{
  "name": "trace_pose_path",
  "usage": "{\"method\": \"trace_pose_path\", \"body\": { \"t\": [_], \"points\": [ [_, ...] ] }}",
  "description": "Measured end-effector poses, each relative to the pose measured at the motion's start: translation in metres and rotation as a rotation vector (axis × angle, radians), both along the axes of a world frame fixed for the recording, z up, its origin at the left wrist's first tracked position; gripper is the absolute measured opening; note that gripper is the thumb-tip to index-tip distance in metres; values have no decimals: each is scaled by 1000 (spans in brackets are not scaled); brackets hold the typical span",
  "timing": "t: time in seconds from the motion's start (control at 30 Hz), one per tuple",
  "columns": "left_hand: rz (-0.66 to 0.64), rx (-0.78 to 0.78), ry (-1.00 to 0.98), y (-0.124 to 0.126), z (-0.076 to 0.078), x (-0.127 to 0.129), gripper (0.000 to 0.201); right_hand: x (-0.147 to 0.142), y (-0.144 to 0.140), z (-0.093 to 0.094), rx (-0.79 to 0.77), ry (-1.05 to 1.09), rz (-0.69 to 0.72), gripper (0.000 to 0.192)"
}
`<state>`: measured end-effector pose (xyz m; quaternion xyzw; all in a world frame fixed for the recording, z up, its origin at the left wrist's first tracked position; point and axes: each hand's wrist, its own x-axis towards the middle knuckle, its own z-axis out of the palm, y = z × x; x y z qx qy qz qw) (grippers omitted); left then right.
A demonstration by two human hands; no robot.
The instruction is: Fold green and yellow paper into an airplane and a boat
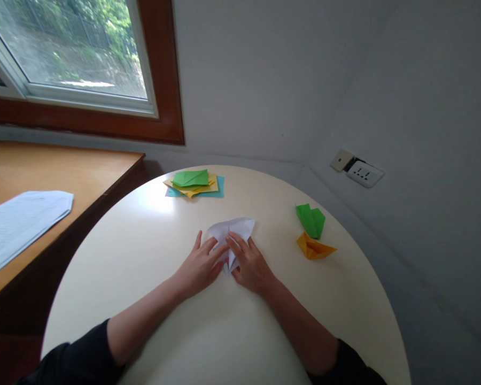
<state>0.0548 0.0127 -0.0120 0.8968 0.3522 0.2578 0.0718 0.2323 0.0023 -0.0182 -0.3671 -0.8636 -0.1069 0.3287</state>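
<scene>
A partly folded sheet of white paper (235,230) lies near the middle of a round cream table (144,251). My left hand (199,266) presses flat on its left part, fingers spread toward the paper. My right hand (251,264) presses its lower right part, with the index finger laid along a fold. Both hands rest on the paper against the tabletop; neither lifts it.
A stack of green, yellow and blue paper sheets (195,184) lies at the table's far side. A folded green piece (311,220) and a folded orange piece (314,248) sit to the right. A wooden desk with a printed sheet (20,222) stands left, under a window. A wall socket (364,173) is at right.
</scene>
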Motion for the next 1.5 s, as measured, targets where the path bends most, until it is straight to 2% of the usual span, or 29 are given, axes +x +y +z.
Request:
{"method": "trace_pose_path", "body": {
  "t": [0.17,0.33,0.47,0.63,0.9,1.3,1.5],
  "points": [
    [92,-61,-358,2,5,-2,43,0,-1,1,-12,16,-11,80],
    [192,-361,-685,3,10,-3,55,0,-2,1,-45,-1,6,82],
    [208,-524,-886,7,13,-3,60,0,-3,1,-78,-11,18,82],
    [209,-629,-1035,13,13,-4,61,0,-4,3,-112,-15,45,83],
    [242,-557,-981,10,17,-3,50,0,-8,11,-174,9,97,90],
    [197,-449,-740,4,9,-1,40,5,-8,8,-257,256,6,82],
    [175,-464,-568,-1,10,1,41,5,-7,6,-303,314,-18,77]
  ]
}}
